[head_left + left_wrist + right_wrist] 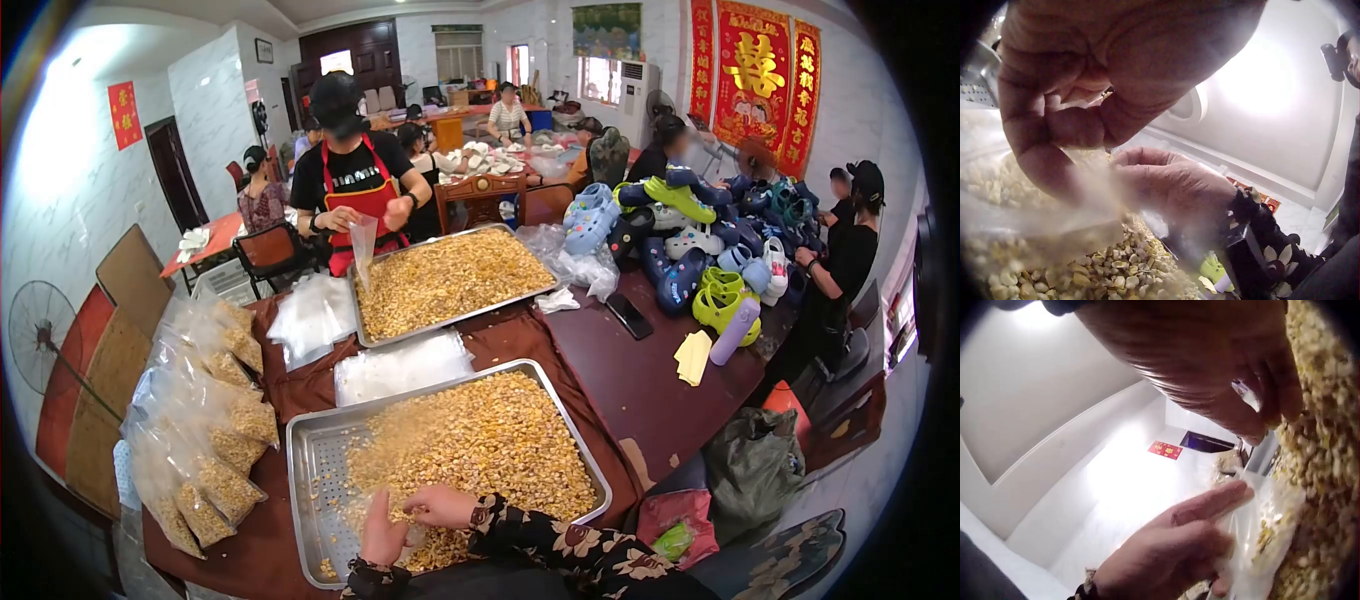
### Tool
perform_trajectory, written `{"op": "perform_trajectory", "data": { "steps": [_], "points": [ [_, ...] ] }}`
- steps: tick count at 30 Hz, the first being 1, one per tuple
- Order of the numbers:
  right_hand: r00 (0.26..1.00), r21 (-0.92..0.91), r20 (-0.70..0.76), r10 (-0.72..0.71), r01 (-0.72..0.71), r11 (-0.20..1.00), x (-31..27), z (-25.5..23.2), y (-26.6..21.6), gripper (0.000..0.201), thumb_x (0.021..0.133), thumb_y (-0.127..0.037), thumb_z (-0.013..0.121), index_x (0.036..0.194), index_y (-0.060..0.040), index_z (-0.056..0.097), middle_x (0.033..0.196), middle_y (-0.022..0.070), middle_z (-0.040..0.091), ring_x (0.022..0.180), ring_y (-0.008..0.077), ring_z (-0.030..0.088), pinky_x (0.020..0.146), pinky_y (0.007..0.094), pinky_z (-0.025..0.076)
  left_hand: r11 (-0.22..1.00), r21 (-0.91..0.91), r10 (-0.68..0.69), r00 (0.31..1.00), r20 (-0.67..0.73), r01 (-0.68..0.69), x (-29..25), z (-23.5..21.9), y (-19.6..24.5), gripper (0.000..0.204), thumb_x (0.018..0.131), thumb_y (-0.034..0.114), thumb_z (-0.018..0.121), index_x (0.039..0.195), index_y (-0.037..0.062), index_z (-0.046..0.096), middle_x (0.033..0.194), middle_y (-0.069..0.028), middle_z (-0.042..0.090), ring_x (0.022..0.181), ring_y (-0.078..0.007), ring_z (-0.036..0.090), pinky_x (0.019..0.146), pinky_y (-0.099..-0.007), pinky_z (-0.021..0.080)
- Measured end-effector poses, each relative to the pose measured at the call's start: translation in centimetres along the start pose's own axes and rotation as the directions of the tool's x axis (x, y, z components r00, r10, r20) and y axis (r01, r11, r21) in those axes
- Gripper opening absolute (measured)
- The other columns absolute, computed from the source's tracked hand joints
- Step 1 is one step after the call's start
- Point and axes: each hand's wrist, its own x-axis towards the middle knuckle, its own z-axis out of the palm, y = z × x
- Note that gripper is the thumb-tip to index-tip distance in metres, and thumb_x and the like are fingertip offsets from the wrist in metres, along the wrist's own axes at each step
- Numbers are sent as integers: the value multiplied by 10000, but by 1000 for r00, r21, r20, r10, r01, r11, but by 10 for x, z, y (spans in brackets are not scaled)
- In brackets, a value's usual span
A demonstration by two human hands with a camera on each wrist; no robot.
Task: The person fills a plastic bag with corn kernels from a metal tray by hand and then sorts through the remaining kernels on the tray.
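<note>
In the head view, both hands work over the near end of a metal tray (318,490) filled with yellow, corn-like kernels (480,430). My left hand (382,530) holds a small clear plastic bag (1263,534) with some kernels inside; its thumb and fingers grip the bag in the right wrist view. Close beside it, my right hand (445,505) has bent fingers, their tips right at the bag's upper edge. Whether the right fingers pinch the bag, I cannot tell. The left wrist view shows the bag blurred in front of the loose kernels.
A second kernel tray (450,275) stands beyond, where a person in a red apron (365,190) holds a bag. Filled bags (200,430) line the left edge; flat empty bags (405,375) lie between the trays. Clogs (690,240) are piled at right, near a phone (628,316).
</note>
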Motion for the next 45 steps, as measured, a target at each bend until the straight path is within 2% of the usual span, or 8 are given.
{"op": "perform_trajectory", "data": {
  "steps": [2, 13, 23, 28, 33, 38, 41, 45],
  "points": [
    [999, -12, -41, 18, -18, 1000, 2, 0, 5, 299, 816, -199, 571, 1072, -52, 620, 977, 154, 609, 939, 329, 578, 844, 411, 459, 998, -42, 49, 999, -19, -50, 1, 0, -7, 711, 746, -83, 500, 1410, -28, 252, 1336, -226, 424, 591, -148, 590, 493, -285, 539],
    [889, -492, -373, 264, -431, 756, -42, -58, 8, 543, 733, -367, 706, 1197, -134, 548, 1076, 156, 531, 1002, 329, 532, 825, 416, 455, 999, 13, 42, 998, -40, -41, -2, 4, 2, 703, 748, -61, 510, 1407, -22, 266, 1368, -219, 397, 597, -161, 598, 500, -291, 548],
    [870, -261, -390, 301, -418, 870, -20, -26, 40, 373, 807, -188, 626, 1163, -95, 567, 998, 169, 541, 900, 351, 560, 783, 434, 469, 999, 41, 17, 999, -52, -15, -4, 3, 6, 710, 743, -60, 525, 1408, -8, 280, 1263, -205, 491, 611, -153, 590, 502, -301, 557],
    [778, -65, -605, 169, -260, 963, -19, -28, 59, 207, 821, -143, 591, 989, -28, 630, 944, 183, 593, 916, 349, 570, 773, 422, 471, 999, 21, 33, 997, -65, -32, -5, 3, 6, 710, 743, -65, 521, 1409, -8, 280, 1247, -198, 497, 608, -153, 591, 496, -299, 549],
    [823, -4, -553, 129, -158, 987, -14, -27, 49, 246, 815, -178, 593, 986, -6, 635, 901, 192, 618, 902, 353, 576, 803, 428, 461, 999, 3, 35, 997, -62, -35, -4, 6, 4, 708, 745, -63, 520, 1409, -6, 280, 1248, -198, 495, 616, -155, 594, 496, -298, 548],
    [979, -42, -191, 73, -83, 996, -2, 6, 11, 288, 829, -221, 588, 1041, -31, 637, 963, 168, 634, 911, 337, 595, 808, 402, 473, 1000, -1, -17, 1000, -5, 17, -3, 0, 4, 697, 739, -42, 493, 1402, -17, 277, 1375, -234, 366, 718, -238, 635, 505, -303, 550],
    [948, 41, -309, 81, -72, 997, 0, 8, 10, 282, 828, -202, 581, 1052, -40, 641, 950, 166, 641, 904, 341, 599, 813, 402, 472, 999, -26, 29, 998, -56, -31, -7, 2, 9, 701, 746, -42, 517, 1404, -25, 276, 1149, -202, 538, 608, -152, 577, 505, -301, 555],
    [895, -37, -419, 156, -188, 982, -3, -18, 25, 256, 831, -178, 570, 1040, -50, 644, 956, 159, 633, 957, 327, 583, 826, 406, 469, 999, 13, 38, 998, -59, -37, -6, 2, 8, 699, 746, -38, 514, 1401, -41, 269, 1170, -216, 529, 616, -152, 579, 506, -301, 555]
  ]
}}
